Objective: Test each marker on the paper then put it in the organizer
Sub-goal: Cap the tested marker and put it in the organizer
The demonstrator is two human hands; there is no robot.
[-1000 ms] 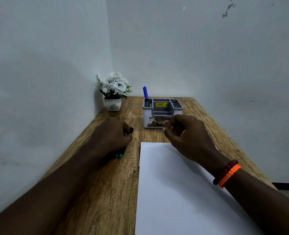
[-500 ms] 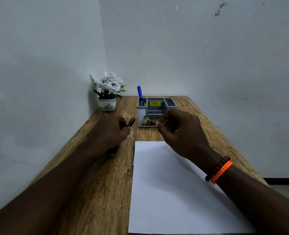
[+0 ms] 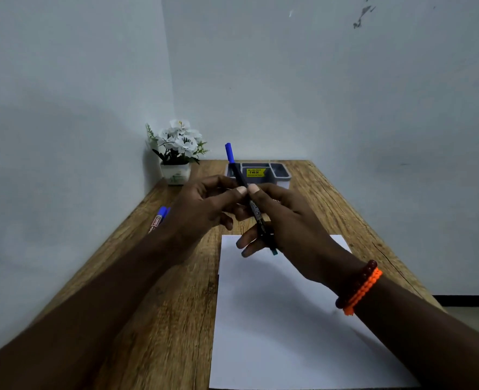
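Both hands hold a dark marker [image 3: 256, 213] with a teal end, slanted in the air over the far edge of the white paper [image 3: 289, 319]. My left hand [image 3: 204, 209] pinches its upper part with the thumb. My right hand [image 3: 294, 220] grips the barrel, thumb beside the left thumb, and its lower fingers hang loose. Behind the hands stands the grey and white organizer [image 3: 280, 173], with a blue-capped marker [image 3: 229, 153] upright in its left slot. Two more blue-capped markers [image 3: 159, 218] lie on the table to the left, partly hidden by my left forearm.
A white pot of white flowers [image 3: 176, 153] sits in the far left corner. The wooden table [image 3: 153, 305] runs along the left wall and ends at the back wall. Its right edge drops to the floor.
My left hand lifted the dark marker off the table and brought it right to the middle. My right hand took hold of it too. The markers on the left are now uncovered.
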